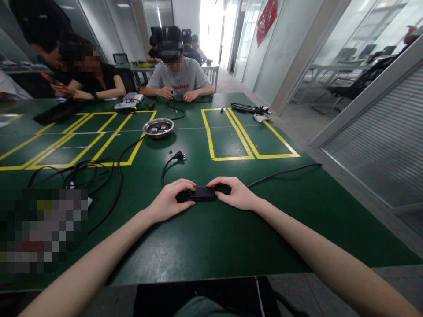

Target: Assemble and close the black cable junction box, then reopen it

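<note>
A black power adapter (203,193) lies flat on the green table in front of me, between my two hands. My left hand (172,199) curls around its left end, with fingers at the far edge and thumb at the near edge. At the opposite end, my right hand (233,193) grips the adapter with its fingertips. A short black cord with a power plug (179,155) loops up behind my left hand, its prongs pointing right. From behind my right hand a thin black cable (284,173) runs off to the right.
A metal bowl (158,127) holding small metal parts stands beyond the plug. Tangled black cables (94,174) and a blurred-out item lie at the left. Yellow tape marks rectangles on the table (198,246). Across it sits a person in grey (180,77); a black tool-like object (249,108) lies far right.
</note>
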Tool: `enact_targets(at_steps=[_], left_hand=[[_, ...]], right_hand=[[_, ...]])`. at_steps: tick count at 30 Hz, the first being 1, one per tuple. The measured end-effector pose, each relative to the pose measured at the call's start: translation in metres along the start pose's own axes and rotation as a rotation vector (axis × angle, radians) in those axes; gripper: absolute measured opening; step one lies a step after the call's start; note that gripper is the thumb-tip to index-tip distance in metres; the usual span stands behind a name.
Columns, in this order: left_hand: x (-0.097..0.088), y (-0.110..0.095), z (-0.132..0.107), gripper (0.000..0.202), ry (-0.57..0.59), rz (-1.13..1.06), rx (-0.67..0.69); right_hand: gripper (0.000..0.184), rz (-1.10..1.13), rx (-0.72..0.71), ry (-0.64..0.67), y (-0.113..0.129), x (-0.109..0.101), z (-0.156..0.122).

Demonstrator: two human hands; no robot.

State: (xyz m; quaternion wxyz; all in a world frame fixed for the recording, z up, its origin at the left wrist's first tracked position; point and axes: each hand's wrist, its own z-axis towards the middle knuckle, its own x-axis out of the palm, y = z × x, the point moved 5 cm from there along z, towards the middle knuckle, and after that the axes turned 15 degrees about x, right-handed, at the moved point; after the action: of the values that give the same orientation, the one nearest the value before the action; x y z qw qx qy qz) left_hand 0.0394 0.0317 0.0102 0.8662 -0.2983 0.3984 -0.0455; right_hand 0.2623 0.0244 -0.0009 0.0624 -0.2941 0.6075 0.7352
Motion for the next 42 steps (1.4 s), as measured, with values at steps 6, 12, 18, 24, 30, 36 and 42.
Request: enact_targets(at_steps=[6, 12, 18, 24, 30, 36, 42], left_hand=[[0.002, 0.001, -0.001, 0.028, 0.031, 0.024, -0.015], [0.002, 0.0, -0.001, 0.033, 0.073, 0.073, -0.039], [0.001, -0.002, 0.0, 0.033, 0.085, 0.078, -0.023], [0.002, -0.003, 0.001, 0.034, 0.084, 0.081, 0.025], [0.003, -0.001, 0.0, 0.033, 0.086, 0.068, 0.025], [0.002, 0.0, 0.001, 0.031, 0.092, 0.118, 0.017], [0.005, -0.008, 0.005, 0.027, 0.134, 0.168, 0.03]], right_hand=[[0.034, -0.142, -0.134, -0.019, 0.008, 0.003, -0.004], [0.031, -0.19, -0.153, -0.039, 0.007, 0.004, -0.005], [0.028, -0.18, -0.168, -0.048, 0.008, 0.003, -0.006], [0.018, -0.18, -0.193, -0.046, 0.008, 0.001, -0.007], [0.021, -0.223, -0.185, -0.009, 0.005, 0.003, -0.007], [0.028, -0.266, -0.183, -0.041, 0.006, 0.004, -0.006], [0.046, -0.38, -0.215, -0.039, 0.011, 0.014, -0.007]])
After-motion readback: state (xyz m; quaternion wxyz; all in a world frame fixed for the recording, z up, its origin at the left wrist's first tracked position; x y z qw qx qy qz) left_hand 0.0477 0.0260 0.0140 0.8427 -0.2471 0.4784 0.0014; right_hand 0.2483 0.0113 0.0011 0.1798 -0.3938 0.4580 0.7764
